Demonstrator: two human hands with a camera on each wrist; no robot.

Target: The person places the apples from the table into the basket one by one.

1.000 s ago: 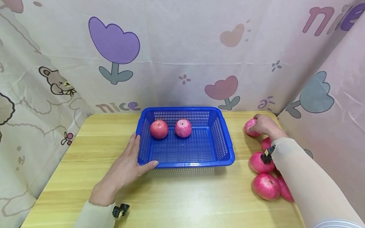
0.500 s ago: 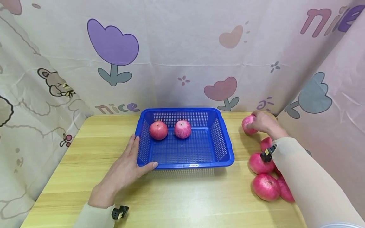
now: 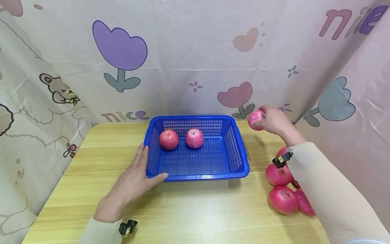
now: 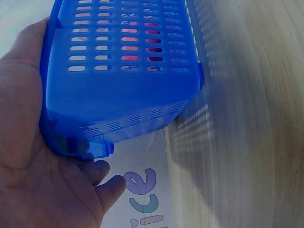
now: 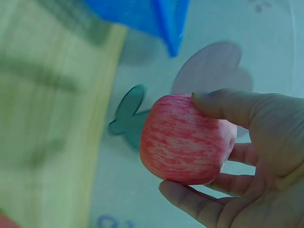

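My right hand [image 3: 274, 122] grips a streaked pink-red apple [image 5: 185, 140] between thumb and fingers, raised over the table's back right. A blue plastic basket [image 3: 201, 176] with slotted walls stands mid-table. Inside, toward its left and back, sit a red apple [image 3: 169, 139] and a paler striped apple [image 3: 194, 138]. My left hand [image 3: 132, 178] rests at the basket's front left corner, thumb tip on the front rim and fingers extended along the left side. From the left wrist view, the palm lies against the basket's blue end wall [image 4: 123, 90].
Several more apples lie grouped at the right table edge, among them a large one [image 3: 284, 200] in front and another [image 3: 278, 174] behind it, partly under my right forearm. A patterned cloth [image 3: 182, 67] hangs behind the wooden table [image 3: 195, 213] and along both sides.
My right hand has lifted the apple off the back right of the table and carried it up and left toward the basket. My left hand stays at the basket corner.
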